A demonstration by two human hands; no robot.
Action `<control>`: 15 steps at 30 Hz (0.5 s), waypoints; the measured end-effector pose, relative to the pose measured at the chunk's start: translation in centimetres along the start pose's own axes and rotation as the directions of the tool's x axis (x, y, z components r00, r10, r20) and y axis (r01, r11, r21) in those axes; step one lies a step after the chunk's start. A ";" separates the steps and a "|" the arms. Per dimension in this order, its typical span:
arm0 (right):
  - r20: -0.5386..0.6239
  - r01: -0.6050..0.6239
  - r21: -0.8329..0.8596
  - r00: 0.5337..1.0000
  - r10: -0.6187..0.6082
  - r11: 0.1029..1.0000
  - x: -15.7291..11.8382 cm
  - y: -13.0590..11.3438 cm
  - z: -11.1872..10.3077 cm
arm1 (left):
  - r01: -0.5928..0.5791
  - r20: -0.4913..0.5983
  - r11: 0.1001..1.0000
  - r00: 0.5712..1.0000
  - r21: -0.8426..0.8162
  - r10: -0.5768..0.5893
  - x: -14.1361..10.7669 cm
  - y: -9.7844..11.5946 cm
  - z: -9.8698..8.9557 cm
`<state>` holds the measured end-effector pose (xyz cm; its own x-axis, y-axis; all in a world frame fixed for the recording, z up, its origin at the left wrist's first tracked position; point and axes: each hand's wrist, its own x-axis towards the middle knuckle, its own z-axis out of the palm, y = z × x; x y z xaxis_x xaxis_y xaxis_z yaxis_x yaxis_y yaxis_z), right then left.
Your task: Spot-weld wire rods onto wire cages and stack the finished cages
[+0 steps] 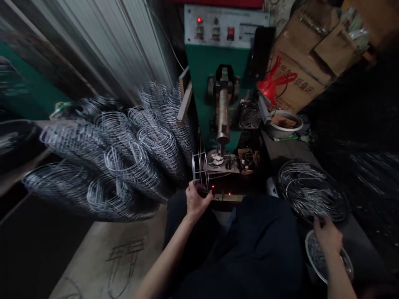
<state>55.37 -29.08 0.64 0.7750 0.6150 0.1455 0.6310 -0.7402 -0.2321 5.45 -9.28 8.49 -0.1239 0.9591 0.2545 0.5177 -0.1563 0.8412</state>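
Note:
My left hand [197, 200] is closed on the lower end of a small wire frame [200, 164], holding it upright at the left of the machine's work area. Curled together, the fingers of my right hand [328, 236] hang above a round bowl [309, 253] of small metal pieces, close to a pile of bent wire rods [307, 187]. What those fingers pinch, if anything, is too dark to make out. In front of me stands a green spot welding machine [201, 83] with a metal electrode arm [223, 116] pointing down at the work area.
Tall stacks of wire frames [131, 166] crowd the left side. Loose wire pieces [124, 253] lie on the floor. Cardboard boxes [299, 70], a red plastic bag [271, 87] and a pale basin [285, 131] are at the back right. A small fan [250, 115] sits beside the electrode arm.

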 end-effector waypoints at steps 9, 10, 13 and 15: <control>-0.018 0.287 0.159 0.957 -0.288 0.945 0.4 -6.5 -1.2 | 0.622 0.542 0.654 0.757 -0.430 -0.364 -1.9 3.9 -6.6; -0.016 0.365 0.224 0.929 -0.371 0.904 0.3 -8.0 -1.3 | 0.661 0.587 0.634 0.717 -0.402 -0.376 -1.9 3.7 -6.3; 0.021 0.406 0.275 0.904 -0.428 0.871 -0.4 -9.3 -2.4 | 0.632 0.676 0.721 0.666 -0.285 -0.316 -3.4 2.5 -4.6; 0.065 0.253 0.160 0.962 -0.266 0.954 -1.2 -7.4 -3.9 | 0.542 0.684 0.797 0.689 -0.268 -0.238 -5.0 1.7 -3.9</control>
<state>49.89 -25.38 5.95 0.5752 0.8061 0.1391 0.7926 -0.5072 -0.3385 3.64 -15.27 10.50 0.3707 0.8597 -0.3515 0.1182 0.3317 0.9359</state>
